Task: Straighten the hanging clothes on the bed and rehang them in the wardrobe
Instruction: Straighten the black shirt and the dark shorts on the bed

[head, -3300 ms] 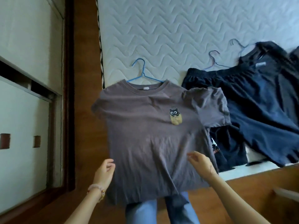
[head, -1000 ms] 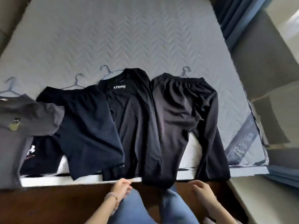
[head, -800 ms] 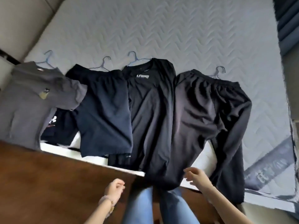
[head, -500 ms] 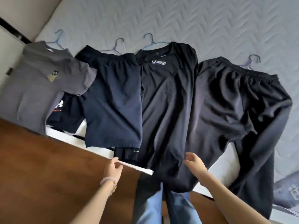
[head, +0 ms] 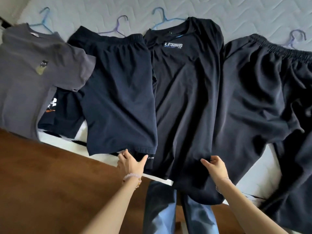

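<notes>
With the black shirt (head: 185, 92) lying on the mattress (head: 253, 12) between the shorts (head: 118, 85) and trousers (head: 263, 85), the spread left hand (head: 130, 162) and pinching right hand (head: 213, 166) should draw its hem evenly toward the mattress edge.

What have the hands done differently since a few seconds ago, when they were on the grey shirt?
Both hands left the grey T-shirt and moved right to the black T-shirt. The left hand and right hand now touch its lower part. All four garments still lie on the mattress, on hangers.
</notes>
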The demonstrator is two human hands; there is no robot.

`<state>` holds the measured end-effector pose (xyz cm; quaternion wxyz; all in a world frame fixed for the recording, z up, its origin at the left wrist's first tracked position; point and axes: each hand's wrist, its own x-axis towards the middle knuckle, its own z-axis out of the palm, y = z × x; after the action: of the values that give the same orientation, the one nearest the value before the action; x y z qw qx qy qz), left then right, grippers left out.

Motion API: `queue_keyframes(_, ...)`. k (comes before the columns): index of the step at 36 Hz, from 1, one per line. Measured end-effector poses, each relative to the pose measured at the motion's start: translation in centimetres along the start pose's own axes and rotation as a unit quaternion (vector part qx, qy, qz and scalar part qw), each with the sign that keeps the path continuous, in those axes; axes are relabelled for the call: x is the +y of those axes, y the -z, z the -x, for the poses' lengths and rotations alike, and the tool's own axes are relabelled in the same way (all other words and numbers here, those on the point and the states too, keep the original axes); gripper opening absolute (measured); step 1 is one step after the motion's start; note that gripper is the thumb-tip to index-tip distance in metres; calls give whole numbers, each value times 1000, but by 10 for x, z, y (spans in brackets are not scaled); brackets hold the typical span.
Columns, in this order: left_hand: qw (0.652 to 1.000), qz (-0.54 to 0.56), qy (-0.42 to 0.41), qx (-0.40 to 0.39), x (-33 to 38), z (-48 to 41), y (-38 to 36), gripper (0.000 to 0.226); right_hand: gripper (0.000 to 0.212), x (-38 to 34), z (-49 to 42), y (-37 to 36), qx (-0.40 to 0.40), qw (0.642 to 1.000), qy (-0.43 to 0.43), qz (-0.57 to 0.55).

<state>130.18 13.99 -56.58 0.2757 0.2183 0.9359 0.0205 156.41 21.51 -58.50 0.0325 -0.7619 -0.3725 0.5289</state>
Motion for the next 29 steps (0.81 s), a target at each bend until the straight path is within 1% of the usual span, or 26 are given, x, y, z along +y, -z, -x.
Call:
queue_keyframes(2,1000,-29,-10,2,0,7,-7,86,21,-2,0,-1,9,1000,9,8)
queue_keyframes(3,999,-38,-13,7,-1,10,-10,82,18,-2,0,-1,13,1000,15,9)
queue_keyframes(5,999,-49,-12,20,-4,12,-13,65,17,-2,2,1,21,999,23,3)
queue_keyframes(7,999,-39,4,16,-5,9,-13,47,18,-2,3,5,28,999,25,-1)
queue_keyframes(9,1000,-17,16,13,-6,2,-11,34,17,-3,4,12,32,999,28,-6)
queue_keyframes(11,1000,15,19,20,-5,-3,-8,27,14,-3,4,22,45,998,37,-19)
queue_keyframes(13,998,49,12,38,-6,-4,-4,23,12,0,4,34,56,997,34,-51)
queue_keyframes(17,987,135,-20,80,-9,7,4,19,11,10,-1,61,45,993,17,-105)
queue_keyframes(19,978,193,-3,84,-9,17,10,19,14,11,-2,75,52,989,9,-136)
queue_keyframes(20,971,228,22,67,-6,23,15,18,15,10,-3,83,58,987,7,-153)
queue_keyframes(22,951,299,79,0,4,40,25,16,20,4,-2,100,66,980,7,-188)
queue_keyframes(23,943,321,84,-32,11,49,28,15,23,1,-1,109,68,977,4,-202)
queue_keyframes(26,935,332,50,-115,37,75,29,17,22,-5,1,137,90,970,9,-227)
queue_keyframes(29,913,350,18,-209,74,97,29,9,20,-12,5,163,124,968,16,-217)
